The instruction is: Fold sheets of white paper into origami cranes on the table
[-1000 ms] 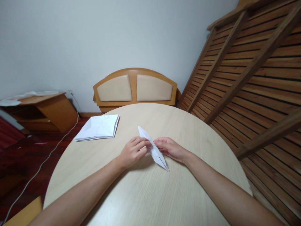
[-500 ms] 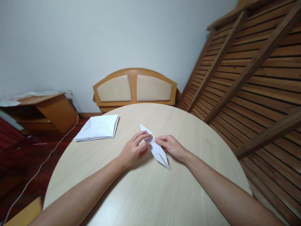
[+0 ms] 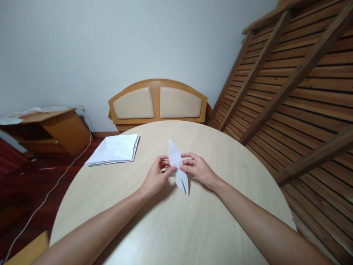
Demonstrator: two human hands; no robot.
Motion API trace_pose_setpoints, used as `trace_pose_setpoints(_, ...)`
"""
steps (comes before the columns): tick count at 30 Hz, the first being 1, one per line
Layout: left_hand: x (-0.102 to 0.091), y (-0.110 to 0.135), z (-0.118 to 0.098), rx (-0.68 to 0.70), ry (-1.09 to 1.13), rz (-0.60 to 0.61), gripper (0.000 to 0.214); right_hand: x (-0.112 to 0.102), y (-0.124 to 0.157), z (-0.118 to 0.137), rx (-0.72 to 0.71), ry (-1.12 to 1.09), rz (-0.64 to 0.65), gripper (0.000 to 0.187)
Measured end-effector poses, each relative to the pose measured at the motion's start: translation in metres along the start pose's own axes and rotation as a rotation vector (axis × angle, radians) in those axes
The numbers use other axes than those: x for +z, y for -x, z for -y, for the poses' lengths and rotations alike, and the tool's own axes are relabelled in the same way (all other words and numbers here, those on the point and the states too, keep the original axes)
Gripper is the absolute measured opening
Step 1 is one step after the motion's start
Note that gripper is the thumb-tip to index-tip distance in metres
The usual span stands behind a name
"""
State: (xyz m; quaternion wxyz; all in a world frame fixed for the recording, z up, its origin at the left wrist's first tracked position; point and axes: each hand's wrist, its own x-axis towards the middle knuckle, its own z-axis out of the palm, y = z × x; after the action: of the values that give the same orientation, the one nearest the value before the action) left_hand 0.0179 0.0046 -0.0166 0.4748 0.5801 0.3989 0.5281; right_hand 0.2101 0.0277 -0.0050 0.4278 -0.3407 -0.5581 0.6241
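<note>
A white folded paper shape (image 3: 178,166), long and pointed at both ends, is held above the round pale wooden table (image 3: 171,224). My left hand (image 3: 156,176) pinches its middle from the left. My right hand (image 3: 197,168) pinches it from the right. The paper stands almost upright between my fingers, one tip pointing away from me, the split tip pointing down toward me.
A stack of white paper sheets (image 3: 114,149) lies at the table's far left edge. A wooden chair back with beige pads (image 3: 157,103) stands behind the table. A slatted wooden frame (image 3: 298,84) leans at the right. A low cabinet (image 3: 52,129) and a cable (image 3: 49,191) are on the left floor.
The folded paper, lying slanted on the table before, has been lifted and turned nearly upright. Both hands rose slightly with it and shifted their pinch.
</note>
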Motion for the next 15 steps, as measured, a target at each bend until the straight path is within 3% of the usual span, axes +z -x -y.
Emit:
trace_pose_setpoints(3, 0.0008, 0.0023, -0.0048, -0.034, 0.005, 0.028, 0.029, 0.0021, 0.0001, -0.0010, -0.009, 0.001, 0.015, 0.046)
trace_pose_setpoints(8, 0.0029, 0.0034, -0.0100, -0.064, 0.027, 0.096, 0.038, 0.0037, 0.0001, -0.0016, -0.027, -0.008, 0.011, 0.051)
trace_pose_setpoints(15, 0.0050, 0.0051, -0.0086, -0.036, -0.059, 0.061, 0.038, 0.0054, 0.0007, -0.0015, -0.079, 0.032, -0.020, 0.045)
